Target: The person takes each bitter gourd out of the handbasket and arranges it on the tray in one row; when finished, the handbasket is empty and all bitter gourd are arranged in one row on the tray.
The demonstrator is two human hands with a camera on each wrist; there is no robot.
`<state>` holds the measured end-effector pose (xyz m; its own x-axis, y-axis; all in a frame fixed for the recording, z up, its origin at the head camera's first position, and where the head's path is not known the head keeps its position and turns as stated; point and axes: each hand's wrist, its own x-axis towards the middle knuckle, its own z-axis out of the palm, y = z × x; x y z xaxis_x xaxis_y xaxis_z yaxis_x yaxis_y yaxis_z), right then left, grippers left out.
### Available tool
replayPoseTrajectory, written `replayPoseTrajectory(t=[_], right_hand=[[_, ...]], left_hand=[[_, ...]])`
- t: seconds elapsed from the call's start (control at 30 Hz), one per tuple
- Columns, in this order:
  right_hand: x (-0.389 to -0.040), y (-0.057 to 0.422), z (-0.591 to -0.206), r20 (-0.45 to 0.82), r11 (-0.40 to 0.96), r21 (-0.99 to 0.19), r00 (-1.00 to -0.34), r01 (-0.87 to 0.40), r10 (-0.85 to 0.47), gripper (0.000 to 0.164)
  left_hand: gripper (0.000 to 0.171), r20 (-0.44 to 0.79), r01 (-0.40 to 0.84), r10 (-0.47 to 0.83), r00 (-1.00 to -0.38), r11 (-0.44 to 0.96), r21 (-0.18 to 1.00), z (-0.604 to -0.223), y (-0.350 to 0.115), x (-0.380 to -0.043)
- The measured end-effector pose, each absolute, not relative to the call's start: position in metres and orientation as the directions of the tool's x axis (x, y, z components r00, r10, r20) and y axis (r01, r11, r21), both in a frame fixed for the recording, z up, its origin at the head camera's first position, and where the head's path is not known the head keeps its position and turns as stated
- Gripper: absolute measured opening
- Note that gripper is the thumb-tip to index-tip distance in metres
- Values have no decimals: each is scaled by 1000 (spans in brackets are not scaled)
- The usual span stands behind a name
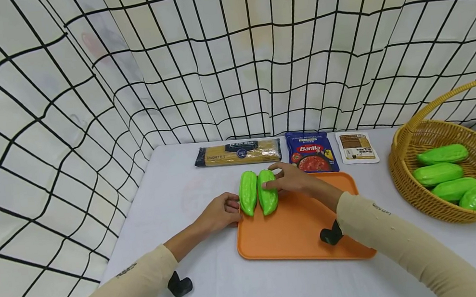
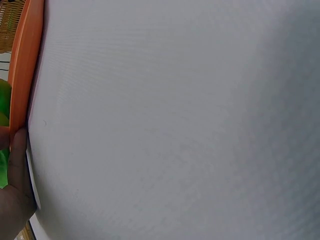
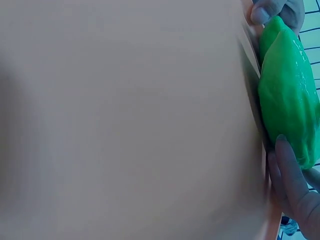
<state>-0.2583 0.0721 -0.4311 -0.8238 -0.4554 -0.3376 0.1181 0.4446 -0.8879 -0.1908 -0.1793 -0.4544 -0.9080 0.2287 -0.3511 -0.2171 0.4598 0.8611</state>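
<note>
Two bright green, ridged, bitter-melon-like vegetables lie side by side at the left end of an orange tray (image 1: pixel 290 235). My right hand (image 1: pixel 290 178) holds the right green vegetable (image 1: pixel 268 197) between thumb and fingers; in the right wrist view its fingertips touch the tapered end of that vegetable (image 3: pixel 287 90). Beside it lies the left green vegetable (image 1: pixel 248 193). At the tray's left edge, my left hand (image 1: pixel 220 212) pinches the rim, with the thumb above and fingers beneath, as the left wrist view shows the tray (image 2: pixel 27 60) between them.
A wicker basket (image 1: pixel 408 188) with several green vegetables stands at the right. Behind the tray lie a spaghetti pack (image 1: pixel 243 153), a blue Barilla sauce pouch (image 1: pixel 311 153) and a white-and-brown packet (image 1: pixel 357 147). Black netting (image 1: pixel 234 71) hangs before white walls.
</note>
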Motion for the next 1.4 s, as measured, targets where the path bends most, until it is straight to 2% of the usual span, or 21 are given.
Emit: replayPoseTrajectory(t=[0.57,1.23,1.4], right_hand=[[-258,81,-430,-356,466,-876,-820,125,-448,78],[-261,117,-418,-283,481,-877,-827,17,-486,72],[-265,133,-414,-270,508,-861,-827,-22,-493,76]], left_hand=[[56,-350,-217,234,-907,450,866,-454,-181,-190],[56,-347,-207,234,-908,469,858,-455,-180,-189],[57,-344,-202,245,-907,464,862,-455,-181,-189]])
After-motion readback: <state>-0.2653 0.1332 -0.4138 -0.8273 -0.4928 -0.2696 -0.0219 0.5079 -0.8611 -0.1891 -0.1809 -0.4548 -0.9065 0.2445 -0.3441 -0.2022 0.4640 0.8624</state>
